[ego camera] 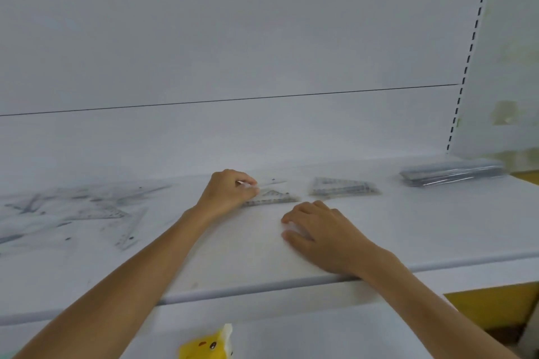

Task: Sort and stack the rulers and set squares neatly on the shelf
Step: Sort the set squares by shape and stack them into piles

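Observation:
On the white shelf [233,256] my left hand [226,191] pinches the left corner of a clear set square [272,197] lying flat mid-shelf. My right hand [318,230] rests palm down on the bare shelf just in front of it, fingers spread, holding nothing. To the right lies a small stack of clear set squares [342,187]. Farther right, near the upright, sits a stack of clear rulers [452,173]. A loose jumble of transparent rulers and set squares [78,210] is scattered over the left part of the shelf.
The white back panel [262,52] rises behind the shelf, with a slotted upright [466,67] at the right. A yellow tissue pack [208,344] lies on the lower shelf, below the front edge. Yellow surface [493,309] shows at lower right.

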`<state>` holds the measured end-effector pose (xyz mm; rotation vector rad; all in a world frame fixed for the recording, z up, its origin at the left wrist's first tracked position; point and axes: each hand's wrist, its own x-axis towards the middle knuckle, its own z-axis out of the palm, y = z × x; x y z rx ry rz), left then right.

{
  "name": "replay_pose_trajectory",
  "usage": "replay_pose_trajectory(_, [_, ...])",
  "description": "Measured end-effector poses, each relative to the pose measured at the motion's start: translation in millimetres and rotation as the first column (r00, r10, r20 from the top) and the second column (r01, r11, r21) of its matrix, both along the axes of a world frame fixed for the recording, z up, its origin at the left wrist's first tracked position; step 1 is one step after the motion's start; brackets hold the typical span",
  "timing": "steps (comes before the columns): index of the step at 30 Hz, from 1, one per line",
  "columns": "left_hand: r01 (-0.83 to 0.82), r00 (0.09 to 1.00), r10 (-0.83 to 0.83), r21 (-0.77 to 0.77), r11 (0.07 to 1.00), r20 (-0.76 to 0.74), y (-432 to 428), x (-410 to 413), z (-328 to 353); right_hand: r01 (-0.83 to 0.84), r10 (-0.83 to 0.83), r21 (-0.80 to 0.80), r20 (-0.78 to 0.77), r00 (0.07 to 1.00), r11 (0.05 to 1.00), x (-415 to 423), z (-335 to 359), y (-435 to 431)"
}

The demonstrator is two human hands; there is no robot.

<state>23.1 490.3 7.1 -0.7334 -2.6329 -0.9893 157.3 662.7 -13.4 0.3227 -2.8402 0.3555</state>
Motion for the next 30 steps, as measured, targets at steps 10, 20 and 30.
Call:
replay_pose_trajectory(10, [0.050, 0.999, -0.049, -0.063, 0.997, 0.022, 4, -2, -15, 0.009, -0.009, -0.005, -0.014, 1.000, 1.000, -2, -1, 0])
replay_pose_trajectory(20, [0.137, 0.990, -0.138, -0.092, 0.986, 0.001, 5, 0, -19, 0.018, -0.017, -0.011, 0.005, 1.000, 1.000, 0, -1, -1])
replay_pose_trajectory(30, [0.125, 0.992, -0.125, 0.002, 0.992, -0.032, -21, 14, -2, 0.074, -0.073, -0.014, 0.096, 0.993, 0.997, 4, 13, -7])
